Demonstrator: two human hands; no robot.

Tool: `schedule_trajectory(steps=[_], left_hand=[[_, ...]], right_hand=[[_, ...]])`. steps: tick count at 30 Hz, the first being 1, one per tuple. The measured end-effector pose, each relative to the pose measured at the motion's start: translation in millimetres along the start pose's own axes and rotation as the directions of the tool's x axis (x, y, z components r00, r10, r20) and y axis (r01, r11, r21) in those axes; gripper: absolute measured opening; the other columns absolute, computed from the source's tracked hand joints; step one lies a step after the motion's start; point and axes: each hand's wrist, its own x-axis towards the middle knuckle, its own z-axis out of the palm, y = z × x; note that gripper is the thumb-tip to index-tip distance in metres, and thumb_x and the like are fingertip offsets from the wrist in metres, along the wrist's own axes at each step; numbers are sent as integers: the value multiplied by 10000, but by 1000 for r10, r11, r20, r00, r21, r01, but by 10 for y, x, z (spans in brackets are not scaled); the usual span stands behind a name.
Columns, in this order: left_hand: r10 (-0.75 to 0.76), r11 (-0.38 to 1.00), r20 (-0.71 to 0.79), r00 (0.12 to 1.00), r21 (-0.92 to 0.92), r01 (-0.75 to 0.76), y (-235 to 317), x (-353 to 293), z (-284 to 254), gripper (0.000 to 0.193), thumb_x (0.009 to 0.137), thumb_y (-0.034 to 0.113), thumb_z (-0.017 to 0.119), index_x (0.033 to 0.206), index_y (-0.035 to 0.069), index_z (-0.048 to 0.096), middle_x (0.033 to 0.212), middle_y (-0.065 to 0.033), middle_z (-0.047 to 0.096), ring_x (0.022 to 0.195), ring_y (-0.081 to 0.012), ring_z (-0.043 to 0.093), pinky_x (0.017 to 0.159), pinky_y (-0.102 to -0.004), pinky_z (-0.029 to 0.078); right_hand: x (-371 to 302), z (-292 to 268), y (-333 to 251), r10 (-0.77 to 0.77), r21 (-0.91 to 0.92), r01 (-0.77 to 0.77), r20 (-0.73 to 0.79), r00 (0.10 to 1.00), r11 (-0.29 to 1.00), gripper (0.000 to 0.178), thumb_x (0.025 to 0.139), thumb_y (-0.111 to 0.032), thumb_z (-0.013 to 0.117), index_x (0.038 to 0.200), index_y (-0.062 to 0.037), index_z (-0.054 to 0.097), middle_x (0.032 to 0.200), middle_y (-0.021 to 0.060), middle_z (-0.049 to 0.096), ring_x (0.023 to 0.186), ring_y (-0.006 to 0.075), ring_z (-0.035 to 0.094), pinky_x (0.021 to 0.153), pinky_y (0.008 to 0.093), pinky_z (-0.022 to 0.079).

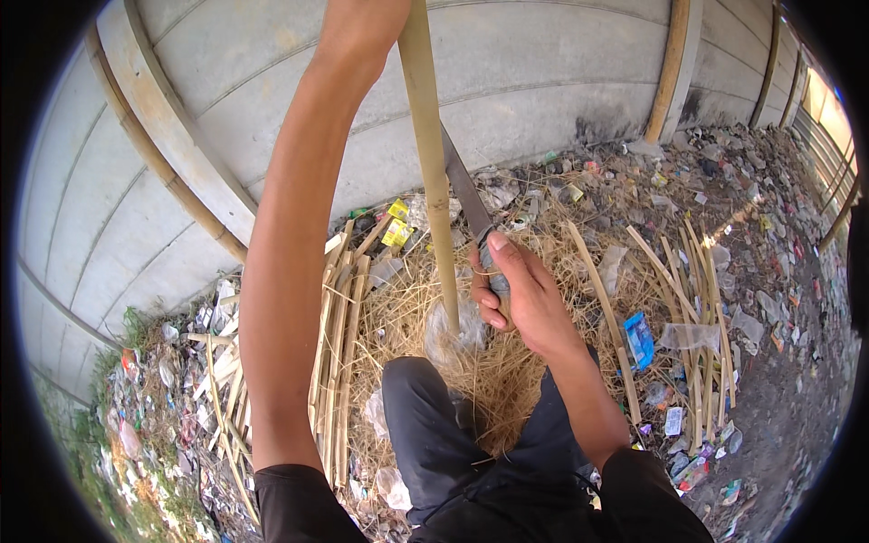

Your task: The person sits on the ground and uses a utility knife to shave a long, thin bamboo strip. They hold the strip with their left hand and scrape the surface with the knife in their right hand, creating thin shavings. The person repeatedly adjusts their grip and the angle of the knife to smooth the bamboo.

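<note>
A long, pale bamboo strip (428,136) stands nearly upright in front of me, its lower end between my knees by a clear plastic bag (457,337). At the top edge, my left hand (369,16) is closed on its upper part; the fingers are cut off by the picture's edge. My right hand (529,294) grips a long-bladed knife (467,195) by its wrapped handle, thumb along the top. The dark blade slants up to the left, and its upper end passes behind the strip. Whether blade and strip touch, I cannot tell.
Split bamboo strips (337,362) lie on my left, more strips (701,335) on the right. Straw-like shavings (516,389) cover the ground around my legs (425,425). Litter, including a blue packet (639,341), is scattered about. A grey concrete wall (543,72) rises ahead.
</note>
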Motion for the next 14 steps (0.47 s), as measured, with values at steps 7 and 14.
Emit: schedule_trajectory(steps=[7, 14], left_hand=[[-137, 978, -52, 989, -166, 127, 367, -200, 85, 239, 1150, 277, 414, 1118, 79, 543, 726, 43, 417, 556, -69, 358, 499, -251, 313], [-126, 969, -72, 989, -223, 107, 272, -166, 57, 225, 1151, 313, 444, 1165, 109, 538, 686, 61, 382, 527, -57, 321, 459, -255, 275]], right_hand=[[125, 58, 16, 1, -103, 2, 27, 1000, 995, 500, 1161, -517, 420, 1118, -45, 580, 656, -7, 445, 486, 90, 391, 466, 269, 319], [235, 96, -25, -55, -120, 63, 70, 996, 991, 481, 1163, -510, 415, 1133, -57, 578, 642, -3, 425, 482, 87, 387, 459, 274, 319]])
